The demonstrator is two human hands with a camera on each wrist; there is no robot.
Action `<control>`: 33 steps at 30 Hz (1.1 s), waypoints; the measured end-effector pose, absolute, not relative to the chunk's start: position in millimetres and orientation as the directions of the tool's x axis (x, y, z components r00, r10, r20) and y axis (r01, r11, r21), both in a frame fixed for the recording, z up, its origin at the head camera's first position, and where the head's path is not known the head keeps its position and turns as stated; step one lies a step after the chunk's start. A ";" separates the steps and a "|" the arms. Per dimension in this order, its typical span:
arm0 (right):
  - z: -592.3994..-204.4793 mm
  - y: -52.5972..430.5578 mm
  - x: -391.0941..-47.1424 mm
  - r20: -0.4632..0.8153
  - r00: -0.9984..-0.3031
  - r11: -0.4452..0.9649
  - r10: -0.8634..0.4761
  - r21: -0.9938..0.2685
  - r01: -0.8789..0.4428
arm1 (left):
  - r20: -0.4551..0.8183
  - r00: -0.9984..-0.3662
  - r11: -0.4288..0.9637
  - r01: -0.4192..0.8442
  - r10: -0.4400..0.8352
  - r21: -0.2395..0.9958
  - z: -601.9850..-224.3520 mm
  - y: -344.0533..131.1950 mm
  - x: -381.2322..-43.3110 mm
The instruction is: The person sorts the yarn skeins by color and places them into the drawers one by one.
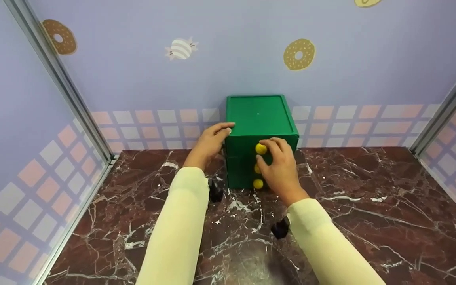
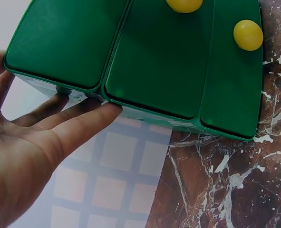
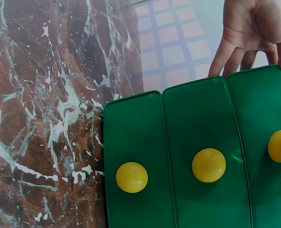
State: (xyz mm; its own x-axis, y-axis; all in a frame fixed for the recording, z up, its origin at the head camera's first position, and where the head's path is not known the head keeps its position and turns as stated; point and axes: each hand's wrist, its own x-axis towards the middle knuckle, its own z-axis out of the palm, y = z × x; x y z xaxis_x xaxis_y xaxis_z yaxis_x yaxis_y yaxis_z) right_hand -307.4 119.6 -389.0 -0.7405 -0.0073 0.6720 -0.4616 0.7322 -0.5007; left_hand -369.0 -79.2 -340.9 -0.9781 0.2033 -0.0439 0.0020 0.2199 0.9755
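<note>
A green three-drawer cabinet (image 1: 259, 114) stands against the back wall, its drawers closed. Each drawer front carries a round yellow knob, among them the bottom knob (image 3: 131, 177) and the middle knob (image 3: 208, 165). At the cabinet's left side is my left hand (image 1: 211, 142), with extended fingers (image 2: 83, 124) against the side wall and fingertips at the upper edge. My right hand (image 1: 280, 164) is at the top knob (image 1: 261, 149). A fingertip lies right at the knob's upper edge, while the thumb sits just below, a small gap apart from it.
The cabinet stands on a dark red marbled tabletop (image 1: 236, 245). Behind it rises a lilac wall (image 1: 236, 23) printed with sweets and checks. Metal-edged side panels (image 1: 10, 158) bound the space. A black wrist camera (image 1: 280, 228) hangs under the right sleeve.
</note>
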 end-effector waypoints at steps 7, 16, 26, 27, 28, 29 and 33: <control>-390.2 117.0 -312.6 0.674 -0.738 0.736 -0.039 -0.480 -0.478 | -0.044 -0.980 0.224 0.000 0.194 0.975 -343.3 -78.5 -369.1; -389.7 111.9 -318.2 0.698 -0.714 0.736 -0.056 -0.454 -0.502 | -0.021 -0.979 0.264 0.033 0.200 0.964 -342.9 -79.1 -366.9; -391.2 110.8 -320.1 0.713 -0.698 0.756 -0.062 -0.423 -0.499 | -0.018 -0.980 0.257 0.035 0.200 0.966 -341.9 -77.9 -368.3; -391.7 110.8 -320.4 0.715 -0.697 0.760 -0.061 -0.419 -0.497 | -0.017 -0.979 0.256 0.036 0.201 0.966 -342.1 -77.9 -368.1; -392.0 110.7 -320.6 0.715 -0.697 0.764 -0.061 -0.417 -0.493 | -0.016 -0.979 0.253 0.037 0.204 0.967 -342.3 -78.2 -368.0; -392.1 110.5 -320.6 0.714 -0.698 0.766 -0.061 -0.415 -0.491 | -0.017 -0.979 0.250 0.036 0.205 0.968 -342.5 -78.4 -367.8; -391.9 109.7 -320.4 0.712 -0.700 0.772 -0.063 -0.410 -0.486 | -0.016 -0.977 0.238 0.035 0.211 0.971 -343.2 -79.5 -367.1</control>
